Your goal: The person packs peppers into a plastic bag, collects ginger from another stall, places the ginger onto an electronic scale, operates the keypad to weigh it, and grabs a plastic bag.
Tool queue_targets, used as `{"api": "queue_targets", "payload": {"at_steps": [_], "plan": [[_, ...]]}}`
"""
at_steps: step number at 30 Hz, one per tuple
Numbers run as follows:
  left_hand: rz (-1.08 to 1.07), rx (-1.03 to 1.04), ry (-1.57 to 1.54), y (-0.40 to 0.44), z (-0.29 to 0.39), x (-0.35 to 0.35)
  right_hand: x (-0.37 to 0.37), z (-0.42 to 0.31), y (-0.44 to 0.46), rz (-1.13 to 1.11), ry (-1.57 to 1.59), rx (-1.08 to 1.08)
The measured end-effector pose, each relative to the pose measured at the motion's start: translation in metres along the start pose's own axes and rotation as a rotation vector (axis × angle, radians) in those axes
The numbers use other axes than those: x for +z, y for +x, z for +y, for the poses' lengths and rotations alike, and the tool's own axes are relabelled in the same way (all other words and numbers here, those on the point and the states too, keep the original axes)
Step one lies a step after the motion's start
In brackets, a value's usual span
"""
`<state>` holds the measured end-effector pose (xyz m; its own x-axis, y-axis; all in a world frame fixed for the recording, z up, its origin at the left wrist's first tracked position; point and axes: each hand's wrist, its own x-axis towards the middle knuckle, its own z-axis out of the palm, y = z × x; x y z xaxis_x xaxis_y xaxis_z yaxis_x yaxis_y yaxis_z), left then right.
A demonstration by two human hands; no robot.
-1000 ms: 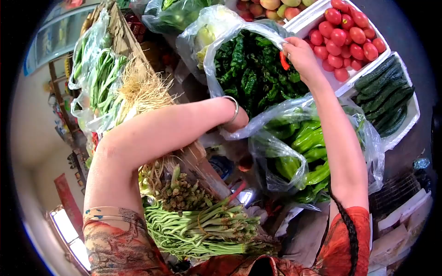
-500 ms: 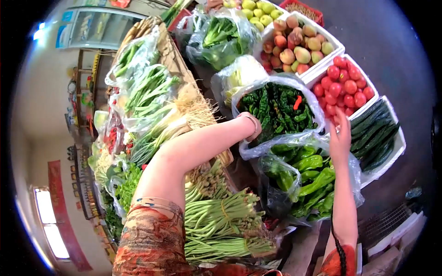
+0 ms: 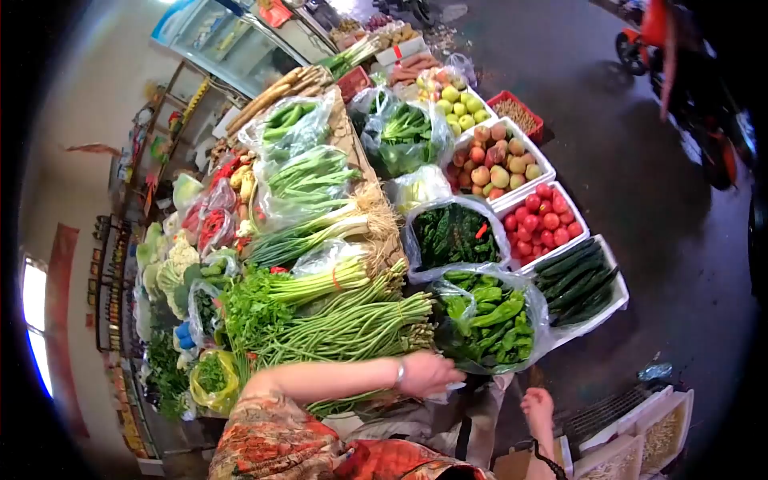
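Observation:
My left hand [image 3: 428, 374], with a bracelet at the wrist, is by the cut ends of the long beans [image 3: 352, 326], below the bag of green peppers [image 3: 492, 324]. Its fingers are bent together, and a small whitish scrap shows at their tips, too small to name. To the right, my right hand [image 3: 538, 410] is raised below the pepper bag, apart from it. Its fingers are curled in, and nothing shows in them. Behind the green peppers is a bag of dark green peppers [image 3: 452, 236] with one red pepper [image 3: 482, 230] on top.
White boxes hold cucumbers [image 3: 576, 280], tomatoes [image 3: 544, 224] and peaches [image 3: 496, 164] along the right. Leeks [image 3: 320, 236] and celery [image 3: 320, 280] cover the stall at left. White trays [image 3: 668, 424] stand at lower right; a motorbike [image 3: 712, 120] is farther off.
Both hands have drawn back toward my body, the left from the dark peppers, the right from beside the tomatoes. The right fingers have curled in. My view has shifted and shows more of the stall.

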<state>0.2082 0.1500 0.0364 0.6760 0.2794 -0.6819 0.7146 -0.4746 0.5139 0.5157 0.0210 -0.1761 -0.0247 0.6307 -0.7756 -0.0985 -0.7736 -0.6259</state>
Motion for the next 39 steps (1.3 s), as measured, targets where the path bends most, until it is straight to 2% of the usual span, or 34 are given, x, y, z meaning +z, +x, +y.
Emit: {"api": "queue_targets", "payload": {"at_steps": [1,2,3,4,5,6,7,8,9,12,13,14,15,16,17,18,21,22,23,25,27,30,31,33,34,36,37,39], "plan": [[0.132,0.002,-0.149,-0.015,0.011,0.027,-0.004,0.006,-0.013,-0.034,-0.023,0.078],[0.117,-0.037,-0.244,-0.023,0.018,0.059,-0.011,0.015,-0.026,-0.047,-0.078,0.117],[0.247,-0.023,-0.334,-0.033,0.022,0.094,-0.016,0.021,-0.039,-0.065,-0.036,0.167],[0.158,-0.143,-0.436,-0.048,0.038,0.097,-0.023,0.030,-0.045,-0.081,-0.048,0.190],[0.253,-0.188,-0.424,-0.055,0.039,0.130,-0.031,0.043,-0.050,-0.094,-0.058,0.214],[0.162,-0.291,-0.442,-0.052,0.023,0.177,-0.039,0.053,-0.056,-0.078,-0.032,0.213],[0.196,-0.310,-0.476,-0.061,0.010,0.211,-0.045,0.065,-0.062,-0.063,-0.004,0.215],[0.226,-0.313,-0.439,-0.069,0.008,0.222,-0.056,0.093,-0.057,-0.053,0.131,0.239],[0.230,-0.293,-0.425,-0.075,-0.002,0.243,-0.056,0.092,-0.070,-0.035,0.138,0.224],[0.114,-0.318,-0.282,-0.067,-0.059,0.318,-0.053,0.106,-0.109,0.086,-0.054,0.166],[0.242,-0.280,-0.280,-0.062,-0.076,0.344,-0.051,0.118,-0.117,0.088,0.044,0.223],[0.252,-0.272,-0.284,-0.070,-0.066,0.335,-0.052,0.143,-0.120,0.076,-0.013,0.199],[0.262,-0.265,-0.288,-0.077,-0.057,0.326,-0.048,0.153,-0.132,0.043,0.078,0.205],[0.297,-0.308,-0.386,-0.101,-0.021,0.273,-0.031,0.125,-0.166,0.101,-0.052,0.156],[0.314,-0.325,-0.650,-0.105,-0.037,0.296,-0.022,0.124,-0.187,0.084,0.001,0.150],[0.271,-0.308,-0.489,-0.121,-0.022,0.269,-0.020,0.148,-0.186,0.084,0.037,0.207],[0.168,-0.444,-0.686,-0.138,-0.044,0.290,-0.001,0.141,-0.238,0.147,0.174,0.198],[0.219,-0.409,-0.728,-0.143,-0.059,0.306,0.003,0.140,-0.251,0.166,0.159,0.189],[0.250,-0.472,-0.760,-0.151,-0.062,0.309,0.005,0.142,-0.260,0.178,0.139,0.177],[0.195,-0.682,-0.794,-0.168,-0.033,0.272,0.001,0.152,-0.275,0.208,0.116,0.159],[0.124,-0.675,-0.756,-0.166,-0.075,0.316,-0.004,0.159,-0.286,0.227,0.084,0.132],[0.210,-0.445,-0.559,-0.150,-0.090,0.323,-0.015,0.159,-0.300,0.296,0.249,0.136],[0.162,-0.489,-0.572,-0.137,-0.091,0.322,-0.023,0.158,-0.306,0.307,0.248,0.133],[0.176,-0.477,-0.835,-0.118,-0.045,0.271,-0.037,0.163,-0.313,0.270,0.287,0.072],[0.239,-0.459,-0.843,-0.109,-0.013,0.240,-0.043,0.164,-0.322,0.311,0.346,0.038],[0.222,-0.502,-0.897,-0.077,0.024,0.210,-0.065,0.191,-0.322,0.343,0.421,0.026],[0.210,-0.502,-0.954,-0.059,0.027,0.209,-0.071,0.184,-0.333,0.368,0.483,0.027],[0.129,-0.464,-0.861,-0.023,0.046,0.192,-0.092,0.186,-0.351,0.415,0.498,-0.006]]}}
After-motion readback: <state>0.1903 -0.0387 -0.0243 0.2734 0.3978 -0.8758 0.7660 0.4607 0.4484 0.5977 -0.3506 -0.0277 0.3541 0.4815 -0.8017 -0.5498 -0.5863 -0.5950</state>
